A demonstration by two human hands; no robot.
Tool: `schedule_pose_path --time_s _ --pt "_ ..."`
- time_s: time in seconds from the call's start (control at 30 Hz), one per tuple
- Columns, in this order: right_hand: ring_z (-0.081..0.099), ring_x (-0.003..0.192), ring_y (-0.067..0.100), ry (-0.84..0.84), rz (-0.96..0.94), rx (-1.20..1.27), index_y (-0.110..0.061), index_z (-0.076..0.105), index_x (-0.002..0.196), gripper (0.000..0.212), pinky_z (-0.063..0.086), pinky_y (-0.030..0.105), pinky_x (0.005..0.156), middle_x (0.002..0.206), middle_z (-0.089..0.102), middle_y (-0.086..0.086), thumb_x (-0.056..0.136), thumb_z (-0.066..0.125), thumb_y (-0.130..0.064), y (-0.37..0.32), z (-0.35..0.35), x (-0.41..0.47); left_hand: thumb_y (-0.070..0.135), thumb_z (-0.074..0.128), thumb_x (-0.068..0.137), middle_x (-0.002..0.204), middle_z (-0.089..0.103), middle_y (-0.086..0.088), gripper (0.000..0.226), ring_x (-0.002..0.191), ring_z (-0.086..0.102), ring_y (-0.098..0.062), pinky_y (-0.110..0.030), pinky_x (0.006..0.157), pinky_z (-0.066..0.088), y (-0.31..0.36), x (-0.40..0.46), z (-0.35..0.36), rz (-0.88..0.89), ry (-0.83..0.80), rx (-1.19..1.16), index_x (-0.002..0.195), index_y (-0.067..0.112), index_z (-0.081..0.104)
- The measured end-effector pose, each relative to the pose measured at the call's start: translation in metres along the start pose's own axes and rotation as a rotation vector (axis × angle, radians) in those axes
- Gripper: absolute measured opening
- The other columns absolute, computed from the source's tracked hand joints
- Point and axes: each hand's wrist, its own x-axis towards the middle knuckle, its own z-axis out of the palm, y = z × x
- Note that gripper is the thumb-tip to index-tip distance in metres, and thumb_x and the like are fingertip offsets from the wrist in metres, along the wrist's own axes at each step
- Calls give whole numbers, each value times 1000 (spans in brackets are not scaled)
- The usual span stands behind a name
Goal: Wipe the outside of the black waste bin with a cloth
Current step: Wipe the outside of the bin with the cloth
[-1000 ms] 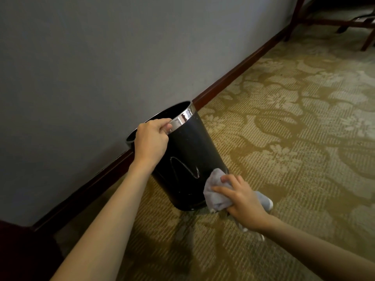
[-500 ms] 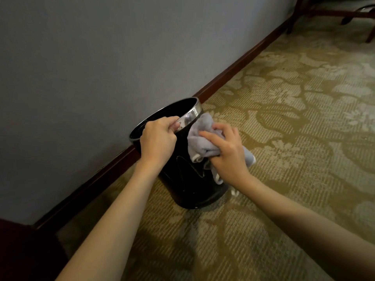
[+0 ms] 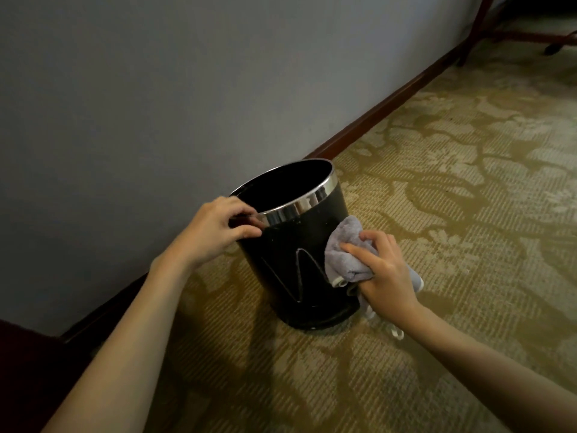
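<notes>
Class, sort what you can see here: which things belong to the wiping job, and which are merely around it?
Part of the job: black waste bin; grey cloth; left hand gripping the rim; right hand pressing the cloth.

Merely around: patterned carpet; grey wall; wooden skirting board; furniture legs.

Two bare forearms are seen entering from the bottom edge, one on each side. No sleeves are worn within view; both arms are uncovered from frame edge to wrist. Left hand and right hand are bare: no gloves. No rings, watch, bracelet or wristband are seen on either one. Fingernails are kept short and unpainted where visible, mainly on the left thumb and index finger. No marks, tape or dressings are noted on the forearms. Fine detail is limited by dim lighting and wide-angle distortion near the edges. Upper arms, shoulders and torso are cut off by the frame, so clothing there cannot be told.
</notes>
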Motion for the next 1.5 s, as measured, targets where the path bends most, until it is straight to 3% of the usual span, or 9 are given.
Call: schedule_pose_path --time_s 0.1,0.17,0.43,0.67,0.87,1.07,1.17,1.3,1.5 --pt "54 94 36 -1 6 -14 -13 71 109 56 49 50 70 109 57 19 60 77 14 -2 -1 2 18 62 90 95 62 10 11 95 55 -7 -26 82 42 -12 -8 2 -51 -17 -77 99 20 67" --pt "55 93 36 0 0 -27 -13 71 109 56 50 49 69 109 58 19 60 77 13 -4 -1 5 13 57 92 90 64 4 11 89 59 -10 -26 76 43 -15 -8 6 -55 23 -107 96 17 67" --pt "52 96 35 -12 70 26 -12 71 110 44 47 51 76 110 56 16 71 73 9 2 -11 15 3 58 88 72 60 -1 17 71 54 -12 -26 63 38 -2 -2 22 -99 141 -149 75 13 61" --pt "51 105 23 -156 354 330 -22 66 118 46 41 35 89 110 53 1 79 67 2 24 -15 22 10 61 88 67 60 -5 15 66 54 -15 -25 61 39 19 15 16 -120 181 -85 72 10 62" --pt "56 91 28 -220 576 308 -3 66 90 9 46 40 78 97 55 10 82 65 -4 29 2 7 14 61 90 72 66 4 14 70 57 -2 -13 62 40 7 12 6 -235 279 -161 79 18 70" --pt "53 93 27 -230 429 238 -10 69 101 23 44 39 81 97 53 6 79 66 -2 12 -3 37 11 62 88 76 68 6 14 74 59 -1 -7 62 40 10 12 8 -261 306 -248 81 18 72" --pt "52 96 25 -93 341 312 -19 68 108 33 40 30 81 101 52 3 80 65 -2 -6 -10 76 11 61 89 78 69 6 14 77 60 1 -10 67 42 18 13 14 -216 297 -229 84 15 73" --pt "45 100 23 -41 227 242 -27 66 115 44 36 33 89 106 46 -8 80 61 0 -20 -9 108 10 59 90 81 70 2 15 83 61 -6 -23 74 47 21 14 17 -191 316 -215 88 13 73" --pt "49 97 31 -136 271 214 -11 70 101 26 42 43 86 101 47 -2 77 65 0 -6 5 63 13 59 90 78 67 11 20 74 57 10 -2 59 36 5 14 13 -227 363 -212 81 27 69"
